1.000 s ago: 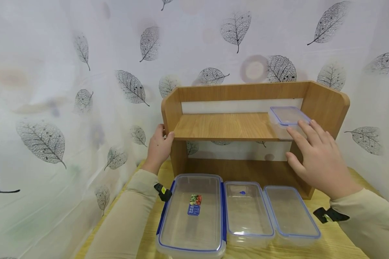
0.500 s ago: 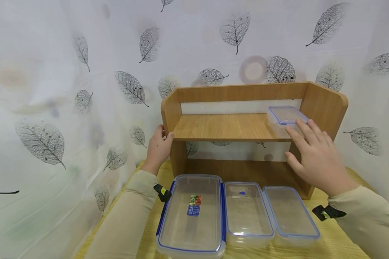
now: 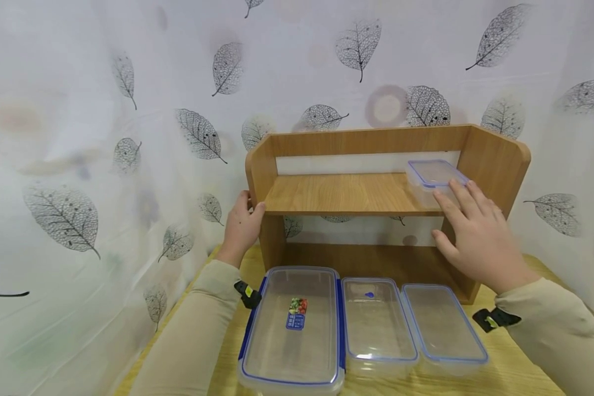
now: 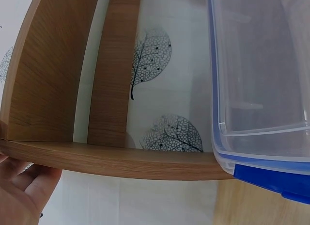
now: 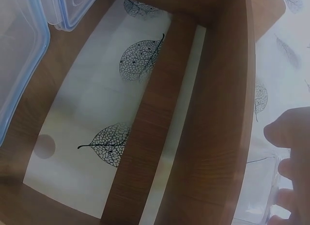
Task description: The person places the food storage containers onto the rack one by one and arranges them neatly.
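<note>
A small clear lidded food container (image 3: 438,172) with a light-blue rim sits at the right end of the upper board of a wooden desktop shelf (image 3: 341,192). My right hand (image 3: 480,236) reaches its front, fingers spread and fairly straight, fingertips against the container; the hand hides part of its front right. In the right wrist view, the right hand (image 5: 293,162) shows at the right edge beside the clear container (image 5: 256,188). My left hand (image 3: 241,228) grips the shelf's left side panel, thumb toward the front edge. Its fingers (image 4: 41,186) press the panel's outer face in the left wrist view.
On the table before the shelf stand a large container (image 3: 292,352) with dark-blue clips and two smaller clear ones, a middle container (image 3: 381,324) and a right container (image 3: 445,324). A leaf-print curtain (image 3: 153,99) hangs behind and at the left.
The small container has slid slightly back on the upper board. My right hand has moved forward and a little left with it. My left hand stays in place.
</note>
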Tool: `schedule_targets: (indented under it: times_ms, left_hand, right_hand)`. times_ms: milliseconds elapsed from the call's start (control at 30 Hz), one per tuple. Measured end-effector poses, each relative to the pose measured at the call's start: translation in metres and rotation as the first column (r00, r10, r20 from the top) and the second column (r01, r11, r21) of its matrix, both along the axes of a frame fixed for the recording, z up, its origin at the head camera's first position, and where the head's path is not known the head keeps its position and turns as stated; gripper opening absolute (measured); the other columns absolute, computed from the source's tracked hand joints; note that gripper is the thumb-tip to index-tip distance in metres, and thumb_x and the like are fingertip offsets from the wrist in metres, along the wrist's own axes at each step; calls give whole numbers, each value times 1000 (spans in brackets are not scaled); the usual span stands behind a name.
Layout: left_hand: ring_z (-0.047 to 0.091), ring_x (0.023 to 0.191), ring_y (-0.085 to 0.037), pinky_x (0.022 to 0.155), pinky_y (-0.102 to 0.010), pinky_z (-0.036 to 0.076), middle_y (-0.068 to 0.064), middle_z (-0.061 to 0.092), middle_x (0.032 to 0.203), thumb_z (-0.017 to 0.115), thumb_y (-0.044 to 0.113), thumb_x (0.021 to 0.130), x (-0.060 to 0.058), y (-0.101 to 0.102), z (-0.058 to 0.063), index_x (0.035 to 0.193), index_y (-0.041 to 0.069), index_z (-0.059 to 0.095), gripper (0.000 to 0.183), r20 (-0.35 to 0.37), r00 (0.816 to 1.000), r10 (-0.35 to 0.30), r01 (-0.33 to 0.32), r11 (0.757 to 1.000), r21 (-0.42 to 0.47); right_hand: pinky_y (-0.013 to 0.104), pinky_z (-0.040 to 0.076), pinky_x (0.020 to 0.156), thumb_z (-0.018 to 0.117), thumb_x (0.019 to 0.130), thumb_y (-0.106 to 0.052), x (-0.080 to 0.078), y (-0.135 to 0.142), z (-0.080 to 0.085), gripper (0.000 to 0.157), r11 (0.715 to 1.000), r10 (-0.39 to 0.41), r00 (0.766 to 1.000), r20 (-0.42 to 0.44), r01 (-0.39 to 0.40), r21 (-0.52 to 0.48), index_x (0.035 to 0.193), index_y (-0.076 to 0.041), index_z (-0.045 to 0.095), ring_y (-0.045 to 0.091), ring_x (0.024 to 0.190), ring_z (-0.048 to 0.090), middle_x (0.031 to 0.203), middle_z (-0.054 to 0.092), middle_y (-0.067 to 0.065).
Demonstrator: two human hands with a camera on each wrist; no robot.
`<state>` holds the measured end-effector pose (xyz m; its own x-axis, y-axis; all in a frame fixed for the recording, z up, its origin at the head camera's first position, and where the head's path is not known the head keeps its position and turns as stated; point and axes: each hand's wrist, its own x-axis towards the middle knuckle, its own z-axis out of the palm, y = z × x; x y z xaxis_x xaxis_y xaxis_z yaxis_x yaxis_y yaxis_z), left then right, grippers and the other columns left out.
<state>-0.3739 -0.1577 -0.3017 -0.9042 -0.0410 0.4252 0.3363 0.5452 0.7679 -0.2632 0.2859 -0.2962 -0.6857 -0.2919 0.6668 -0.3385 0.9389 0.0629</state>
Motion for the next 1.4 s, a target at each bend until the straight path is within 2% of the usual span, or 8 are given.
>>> schedule_targets:
  times_ms: [267,467,600,767,867,1033,1200,1400]
  left_hand:
    - [53,131,-36,103,-55,48,-17,51,148,47,39,105,0,0,0,144,14,44,46,3,1000,3,-3,1000,-6]
    - [54,130,-36,103,-55,48,-17,52,147,47,39,105,0,1,-1,142,13,45,45,3,1000,0,0,1000,-5]
    - [54,130,-35,103,-55,48,-17,52,147,48,39,105,1,0,-2,141,13,45,44,-1,1000,-2,2,1000,-7]
    - [54,130,-36,103,-55,48,-16,51,148,48,39,105,1,0,-3,141,14,45,44,5,1000,2,-2,1000,-9]
    - [54,129,-36,103,-54,48,-15,51,148,47,40,105,1,0,-2,141,16,45,44,4,1000,7,-7,1000,-9]
    - [54,129,-36,103,-54,48,-16,52,147,47,40,105,0,0,0,141,17,46,43,-5,1000,19,-19,1000,-6]
    - [54,129,-35,104,-54,47,-16,53,146,47,40,105,1,2,1,141,16,46,43,-4,1000,22,-22,1000,-17]
    - [53,130,-35,105,-54,47,-16,54,144,48,40,104,1,3,1,141,16,46,43,10,999,32,-32,999,-6]
  right_hand:
    - [74,25,108,66,90,-28,-3,-1,0,78,1000,12,1000,-7,-12,-14,159,-10,32,43,151,13,164,22,21]
    - [75,21,110,66,91,-27,0,0,-2,79,998,25,1000,9,-25,-49,160,-12,31,42,152,10,164,21,22]
    - [73,17,113,68,89,-24,7,2,-10,79,991,58,998,-17,-60,-116,159,-13,34,46,150,15,162,25,25]
    - [67,17,117,68,90,-21,21,4,-28,73,971,107,994,-37,-112,-213,155,-7,39,55,141,28,157,31,30]
    - [68,16,116,67,94,-21,29,6,-38,69,953,117,993,12,-109,-282,155,-6,39,56,139,28,157,30,30]
    - [77,22,105,65,98,-24,42,13,-52,69,937,113,985,129,-62,-345,157,-6,34,61,133,30,156,29,31]
    - [82,22,97,62,102,-29,57,24,-71,72,912,130,949,287,-1,-411,160,-7,25,63,133,27,154,28,35]
    - [69,48,82,61,103,-27,67,39,-103,67,897,158,904,398,37,-441,154,6,32,58,116,48,142,39,39]
